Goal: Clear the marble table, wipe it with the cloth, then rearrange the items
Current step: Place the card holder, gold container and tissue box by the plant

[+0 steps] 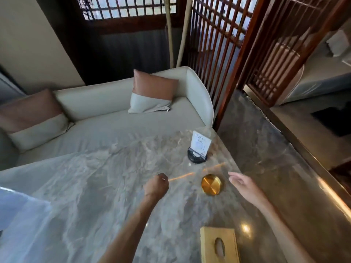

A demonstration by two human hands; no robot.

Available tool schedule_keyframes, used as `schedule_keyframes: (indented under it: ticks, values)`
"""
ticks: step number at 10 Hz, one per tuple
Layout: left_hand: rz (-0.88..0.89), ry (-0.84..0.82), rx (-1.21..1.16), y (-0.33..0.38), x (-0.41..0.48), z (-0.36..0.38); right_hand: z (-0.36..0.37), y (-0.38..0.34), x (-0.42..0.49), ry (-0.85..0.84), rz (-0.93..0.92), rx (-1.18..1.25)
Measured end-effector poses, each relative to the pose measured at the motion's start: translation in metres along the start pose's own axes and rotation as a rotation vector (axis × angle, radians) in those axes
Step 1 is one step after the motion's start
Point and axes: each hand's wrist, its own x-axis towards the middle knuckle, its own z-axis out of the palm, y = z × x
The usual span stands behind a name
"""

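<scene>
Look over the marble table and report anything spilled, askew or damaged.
Nothing stands out. The gold dish, the card stand and the wooden tissue box all sit upright on the marble table, with no spill or breakage visible. The orange streaks beside the dish look like reflected light, not a stain.

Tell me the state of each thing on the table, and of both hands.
Dish: upright on the table, between the hands, untouched.
Sign: card standing upright in its black base, near the far corner.
Tissue box: flat on the table, slot facing up.
Left hand: fingers curled, nothing seen in it.
Right hand: open, beside the dish, not touching it.
</scene>
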Motion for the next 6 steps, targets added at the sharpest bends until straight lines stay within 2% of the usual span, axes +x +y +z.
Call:
schedule_keyframes:
  ticks: [1, 2, 4, 6]
  values:
    - [-0.039, -0.05, -0.098, 0.04, 0.046, 0.022, -0.012, -0.001, 0.061, 0.024, 0.013, 0.078]
    - [-0.098, -0.087, -0.201, 0.07, 0.085, 0.041, -0.01, -0.003, 0.114, -0.035, 0.037, 0.128]
    - [-0.322, -0.238, -0.689, 0.101, 0.146, 0.068, 0.007, -0.021, 0.186, -0.186, -0.079, 0.193]
    - [-0.432, -0.284, -0.955, 0.109, 0.182, 0.106, 0.023, -0.024, 0.223, -0.171, -0.177, 0.029]
